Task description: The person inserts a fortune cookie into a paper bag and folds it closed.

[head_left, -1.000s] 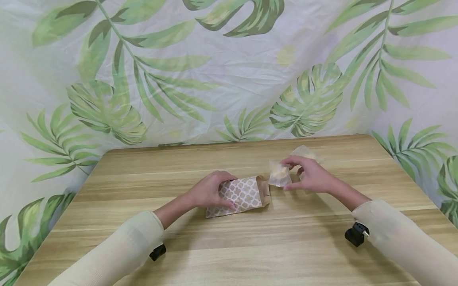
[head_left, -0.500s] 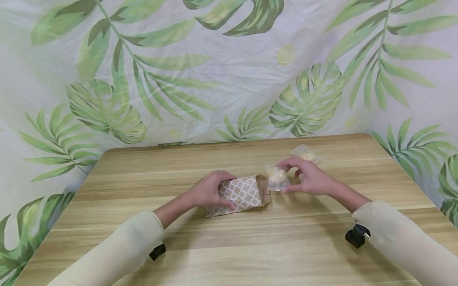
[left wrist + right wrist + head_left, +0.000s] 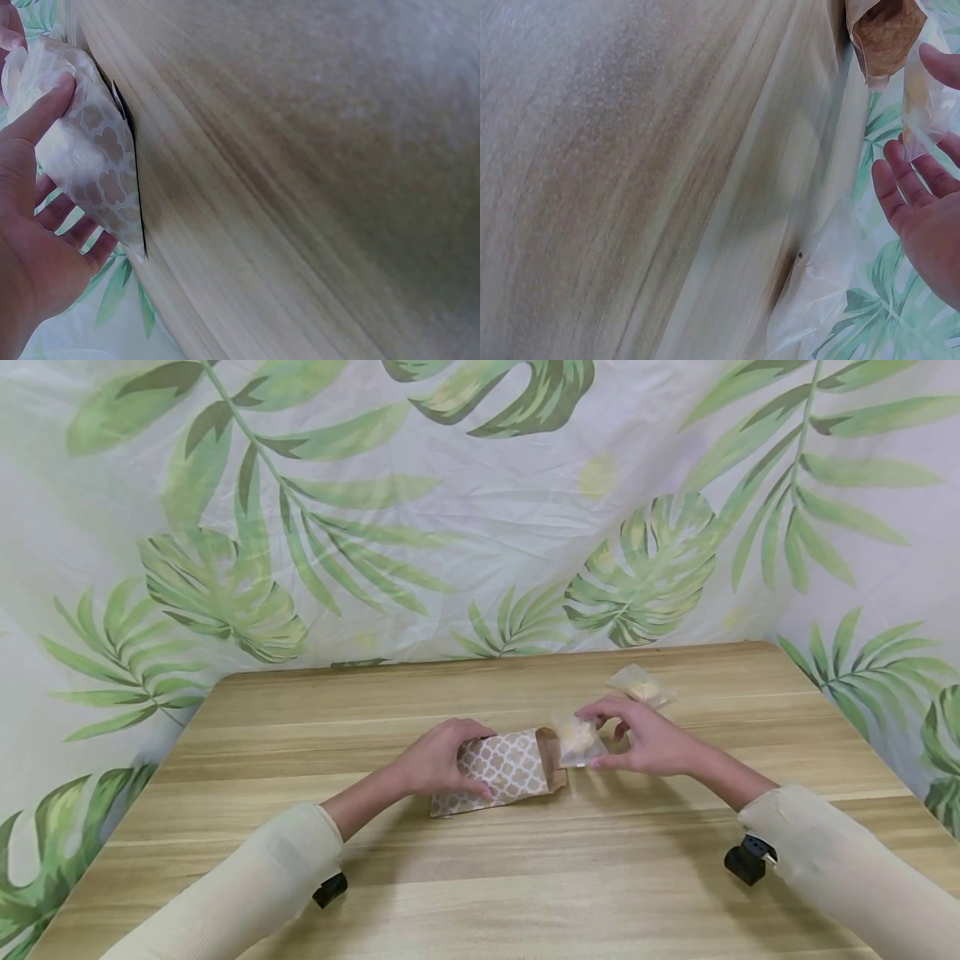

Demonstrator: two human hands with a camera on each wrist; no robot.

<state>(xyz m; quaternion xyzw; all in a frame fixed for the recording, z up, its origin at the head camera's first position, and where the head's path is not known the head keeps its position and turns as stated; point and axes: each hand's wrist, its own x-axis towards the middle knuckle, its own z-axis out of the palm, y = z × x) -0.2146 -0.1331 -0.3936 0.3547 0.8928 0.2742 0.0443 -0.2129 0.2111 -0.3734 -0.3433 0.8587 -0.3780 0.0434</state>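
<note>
A brown paper bag point(image 3: 506, 768) with a white lattice print lies on its side on the table, its mouth facing right and gaping. My left hand point(image 3: 442, 758) grips the bag across its closed end, thumb on the near side and fingers on the far side. Between thumb and fingers, my right hand point(image 3: 648, 739) pinches a small translucent packet point(image 3: 576, 739) with something pale yellow inside. That packet is right at the bag's mouth. In the right wrist view, the brown inside of the bag point(image 3: 889, 34) shows beside the packet point(image 3: 922, 97).
A second translucent packet point(image 3: 637, 683) with pale yellow contents lies on the table point(image 3: 480, 893) behind my right hand. A leaf-print cloth point(image 3: 450, 527) hangs behind the table's far edge. Black wrist cameras hang under both sleeves.
My right hand has moved a little left and nearer, bringing the pinched packet up to the bag's mouth. The left hand and the bag have stayed in place.
</note>
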